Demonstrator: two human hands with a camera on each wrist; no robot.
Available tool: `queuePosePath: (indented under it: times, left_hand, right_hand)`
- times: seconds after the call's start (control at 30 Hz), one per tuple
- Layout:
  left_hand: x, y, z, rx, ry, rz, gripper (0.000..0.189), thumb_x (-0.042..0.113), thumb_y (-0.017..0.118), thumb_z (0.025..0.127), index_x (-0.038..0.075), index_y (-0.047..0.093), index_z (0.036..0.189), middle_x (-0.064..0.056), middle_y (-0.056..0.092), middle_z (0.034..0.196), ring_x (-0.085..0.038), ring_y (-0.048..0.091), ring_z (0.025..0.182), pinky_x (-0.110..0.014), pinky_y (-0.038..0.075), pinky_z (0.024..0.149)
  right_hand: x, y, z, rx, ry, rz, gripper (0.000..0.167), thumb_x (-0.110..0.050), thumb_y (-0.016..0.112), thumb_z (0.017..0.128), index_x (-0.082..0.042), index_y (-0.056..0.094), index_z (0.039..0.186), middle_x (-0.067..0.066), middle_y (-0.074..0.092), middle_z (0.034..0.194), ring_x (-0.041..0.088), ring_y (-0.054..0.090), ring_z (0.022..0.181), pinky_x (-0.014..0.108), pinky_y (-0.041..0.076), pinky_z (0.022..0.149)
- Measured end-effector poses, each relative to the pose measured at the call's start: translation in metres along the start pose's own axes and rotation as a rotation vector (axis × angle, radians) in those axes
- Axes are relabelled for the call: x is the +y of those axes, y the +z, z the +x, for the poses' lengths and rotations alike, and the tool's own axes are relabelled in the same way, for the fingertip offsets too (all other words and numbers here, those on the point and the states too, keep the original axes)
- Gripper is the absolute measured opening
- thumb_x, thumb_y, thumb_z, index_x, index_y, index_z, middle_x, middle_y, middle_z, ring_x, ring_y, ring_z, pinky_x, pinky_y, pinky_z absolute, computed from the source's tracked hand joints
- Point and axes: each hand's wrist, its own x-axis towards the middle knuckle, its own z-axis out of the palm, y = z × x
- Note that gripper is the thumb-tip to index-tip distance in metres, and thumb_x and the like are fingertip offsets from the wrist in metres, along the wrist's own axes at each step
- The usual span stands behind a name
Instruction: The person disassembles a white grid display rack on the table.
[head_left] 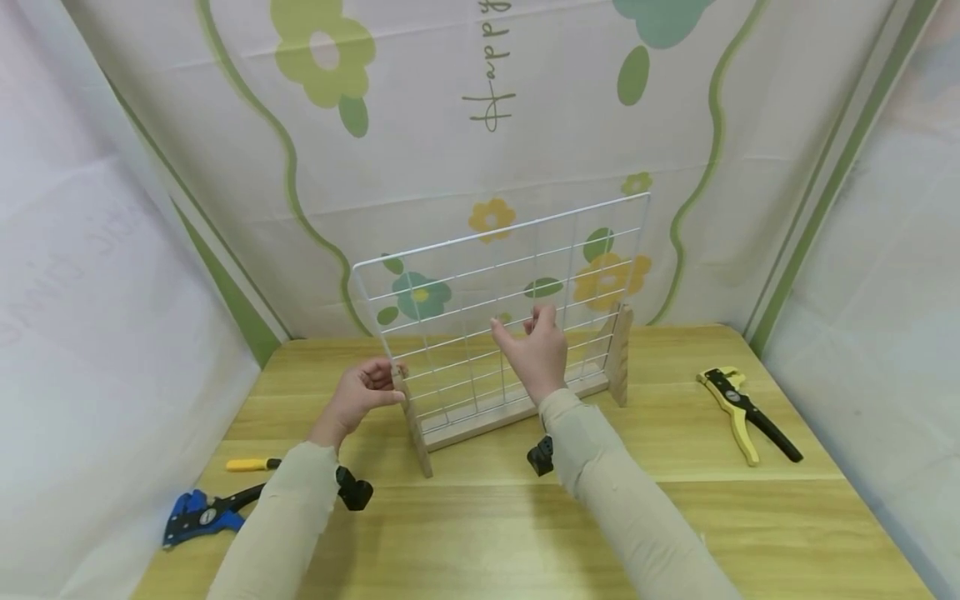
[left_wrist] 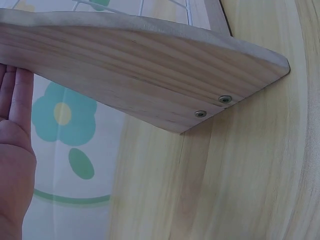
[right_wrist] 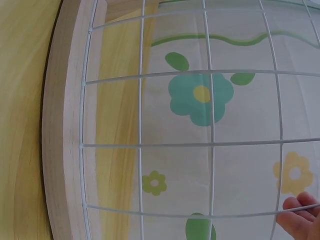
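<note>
Wooden panel (left_wrist: 145, 67) pinched by left fingers (head_left: 380, 366); right fingers (head_left: 545, 316) at white grid (right_wrist: 212, 145), grip unclear

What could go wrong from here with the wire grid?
1. The wire grid rises well above the left side panel; a push from the right hand might tip it.
2. The left hand holds that panel near its top, so the base could swing.
3. The left sleeve crosses the blue tool in the head view; it may snag.
</note>
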Motion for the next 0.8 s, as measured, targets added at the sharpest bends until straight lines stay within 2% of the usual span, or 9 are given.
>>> queuePosePath:
  times: [0.2, 0.43, 0.67, 0.8]
  left_hand:
    - [-0.0013, 0.0006, -0.0007, 0.025, -0.003, 0.016, 0.036, -0.006, 0.073, 0.072, 0.018, 0.066, 0.097, 0.011, 0.069, 0.100, -0.013, 0.064, 0.097, -0.022, 0.052, 0.084]
    - [-0.0065, -0.0019, -0.0004, 0.024, 0.014, -0.008, 0.036, -0.009, 0.072, 0.071, 0.013, 0.066, 0.099, 0.009, 0.069, 0.100, -0.011, 0.065, 0.096, -0.022, 0.052, 0.084]
    - [-0.0075, -0.0026, -0.0001, 0.042, 0.017, 0.029, 0.037, -0.005, 0.075, 0.070, 0.015, 0.066, 0.100, 0.008, 0.069, 0.102, -0.012, 0.065, 0.096, -0.022, 0.051, 0.084]
    - [-0.0063, -0.0024, 0.0002, 0.038, 0.021, 0.041, 0.037, -0.004, 0.075, 0.070, 0.015, 0.066, 0.100, 0.008, 0.069, 0.103, -0.013, 0.065, 0.097, -0.022, 0.051, 0.084]
  right_hand:
    - [-0.0008, 0.0000, 0.0012, 0.024, -0.024, -0.014, 0.051, -0.040, 0.073, 0.075, -0.004, 0.045, 0.098, 0.011, 0.057, 0.075, 0.020, 0.052, 0.057, 0.027, 0.043, 0.045]
    - [0.0005, 0.0001, 0.0018, 0.007, -0.016, -0.018, 0.053, -0.046, 0.069, 0.075, -0.005, 0.045, 0.098, 0.018, 0.060, 0.079, 0.018, 0.048, 0.052, 0.028, 0.041, 0.044]
    - [0.0006, 0.0012, 0.0018, 0.008, -0.032, -0.033, 0.052, -0.044, 0.069, 0.076, -0.004, 0.046, 0.100, 0.016, 0.060, 0.077, 0.018, 0.047, 0.051, 0.027, 0.041, 0.044]
    - [-0.0003, 0.0017, 0.0020, 0.023, -0.039, -0.025, 0.051, -0.042, 0.071, 0.076, -0.004, 0.046, 0.100, 0.015, 0.059, 0.075, 0.019, 0.049, 0.056, 0.027, 0.041, 0.045]
